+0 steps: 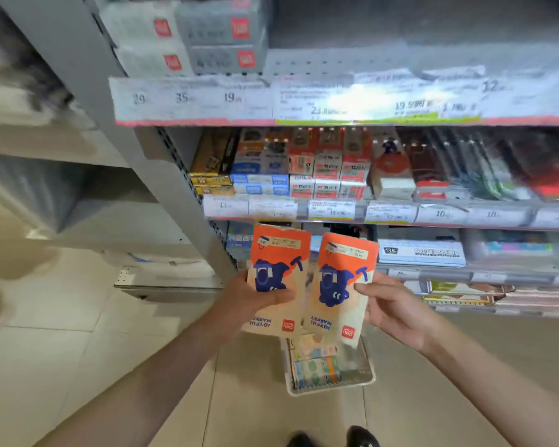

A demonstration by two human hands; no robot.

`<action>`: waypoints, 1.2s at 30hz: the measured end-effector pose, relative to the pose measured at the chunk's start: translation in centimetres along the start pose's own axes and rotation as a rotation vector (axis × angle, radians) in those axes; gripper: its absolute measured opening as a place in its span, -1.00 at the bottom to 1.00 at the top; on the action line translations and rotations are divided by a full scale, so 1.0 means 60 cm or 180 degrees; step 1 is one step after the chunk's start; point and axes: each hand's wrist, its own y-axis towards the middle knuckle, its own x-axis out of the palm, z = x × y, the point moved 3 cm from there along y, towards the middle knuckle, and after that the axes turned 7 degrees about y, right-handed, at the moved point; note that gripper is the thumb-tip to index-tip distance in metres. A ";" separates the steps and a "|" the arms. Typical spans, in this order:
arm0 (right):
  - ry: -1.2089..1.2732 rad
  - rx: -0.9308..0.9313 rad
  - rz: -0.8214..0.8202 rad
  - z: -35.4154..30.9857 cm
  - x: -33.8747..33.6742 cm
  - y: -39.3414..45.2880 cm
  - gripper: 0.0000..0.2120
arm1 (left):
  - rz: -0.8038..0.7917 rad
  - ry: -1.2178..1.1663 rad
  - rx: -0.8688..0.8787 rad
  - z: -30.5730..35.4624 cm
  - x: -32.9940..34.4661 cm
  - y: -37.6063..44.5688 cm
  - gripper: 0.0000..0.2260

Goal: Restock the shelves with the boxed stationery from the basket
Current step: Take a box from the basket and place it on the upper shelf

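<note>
I hold two matching orange-and-cream boxes with a blue cartoon figure, upside down, side by side in front of the lower shelves. My left hand (pixel 255 296) grips the left box (pixel 279 253) by its lower half. My right hand (pixel 391 304) pinches the right box (pixel 342 269) at its right edge. Below them on the floor stands a pale basket (pixel 367 380) holding several more boxed items. The shelf unit (pixel 336 217) rises ahead with stocked rows of small boxes.
The grey shelf upright (pixel 162 175) runs diagonally at the left. Price-tag strips (pixel 352 101) line each shelf edge. The top shelf has grey boxes at its left. My shoes (pixel 333 438) show at the bottom on the beige tiled floor.
</note>
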 end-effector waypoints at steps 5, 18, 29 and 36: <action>-0.0109 -0.0073 0.0028 -0.057 0.081 -0.064 -0.24 | 0.0041 -0.0152 -0.0009 0.097 -0.025 -0.072 -0.92; -0.1202 -0.0702 0.0482 -0.208 0.168 -0.174 -0.62 | 0.0100 0.0035 0.0718 0.353 -0.046 -0.145 -0.78; -0.1775 -0.0975 0.0387 -0.366 0.195 -0.179 -0.83 | 0.0626 0.0573 0.0764 0.521 -0.027 -0.073 -0.91; -0.1777 -0.1030 0.0423 -0.420 0.210 -0.163 -0.85 | 0.1384 0.1468 0.0687 0.567 -0.027 -0.012 -0.79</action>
